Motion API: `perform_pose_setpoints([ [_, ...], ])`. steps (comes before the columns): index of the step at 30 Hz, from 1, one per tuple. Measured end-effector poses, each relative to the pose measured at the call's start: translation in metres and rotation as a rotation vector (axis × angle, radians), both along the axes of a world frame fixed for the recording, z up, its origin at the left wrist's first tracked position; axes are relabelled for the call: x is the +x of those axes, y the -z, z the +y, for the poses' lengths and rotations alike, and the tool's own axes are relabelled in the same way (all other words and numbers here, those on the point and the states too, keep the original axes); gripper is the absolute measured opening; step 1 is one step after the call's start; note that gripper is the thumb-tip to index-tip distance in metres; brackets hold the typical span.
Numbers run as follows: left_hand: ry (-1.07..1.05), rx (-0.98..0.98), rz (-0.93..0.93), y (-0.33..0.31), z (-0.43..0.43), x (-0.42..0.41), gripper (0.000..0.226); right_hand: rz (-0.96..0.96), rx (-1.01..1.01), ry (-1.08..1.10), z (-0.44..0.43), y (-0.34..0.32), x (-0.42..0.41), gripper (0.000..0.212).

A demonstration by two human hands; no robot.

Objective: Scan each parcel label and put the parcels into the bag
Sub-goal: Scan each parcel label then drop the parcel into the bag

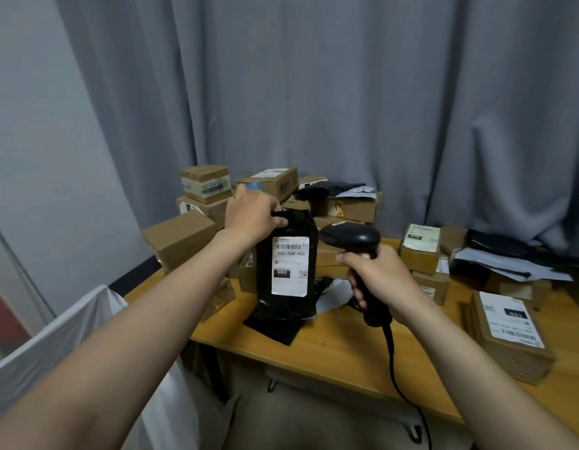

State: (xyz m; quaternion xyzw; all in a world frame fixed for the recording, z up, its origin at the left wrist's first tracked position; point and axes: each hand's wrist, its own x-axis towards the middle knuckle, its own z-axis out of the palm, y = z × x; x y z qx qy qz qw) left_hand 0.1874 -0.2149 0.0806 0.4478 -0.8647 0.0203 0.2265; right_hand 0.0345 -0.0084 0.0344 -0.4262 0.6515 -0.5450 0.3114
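my left hand [249,216] holds the black parcel [286,271] upright, right hand [375,277] grips the scanner [353,238]; many boxes [179,237] on the bench [346,349] are left, i think.

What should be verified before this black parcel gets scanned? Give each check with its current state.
1. Left hand grips the black parcel by its top, upright on the table: ok.
2. Label faces the camera, barcode uncovered: ok.
3. Right hand holds the scanner by its handle: ok.
4. Scanner head aimed at the barcode: cannot tell; it sits beside the label's right edge.
5. Cable hangs free over the table edge: ok.
6. White bag at lower left, mouth open: cannot tell.
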Motion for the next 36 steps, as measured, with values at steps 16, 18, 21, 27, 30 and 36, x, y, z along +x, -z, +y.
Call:
perform_pose_setpoints([
  [16,0.085,0.433,0.502,0.015,0.007,-0.040,0.018,-0.003,0.062,-0.014,0.037,0.004,-0.015,0.024],
  [18,0.089,0.422,0.509,0.013,0.007,-0.040,0.017,0.005,0.065,-0.023,0.037,0.005,-0.015,0.026],
  [21,0.103,0.410,0.511,0.012,0.009,-0.040,0.016,-0.004,0.059,-0.032,0.038,0.005,-0.015,0.025],
  [27,0.118,0.396,0.516,0.009,0.011,-0.038,0.015,-0.014,0.057,-0.039,0.038,0.005,-0.013,0.026],
  [30,0.115,0.393,0.509,0.009,0.011,-0.038,0.015,-0.019,0.056,-0.037,0.039,0.005,-0.013,0.026],
  [36,0.101,0.400,0.512,0.009,0.011,-0.036,0.016,-0.039,0.053,-0.034,0.039,0.003,-0.013,0.027],
])
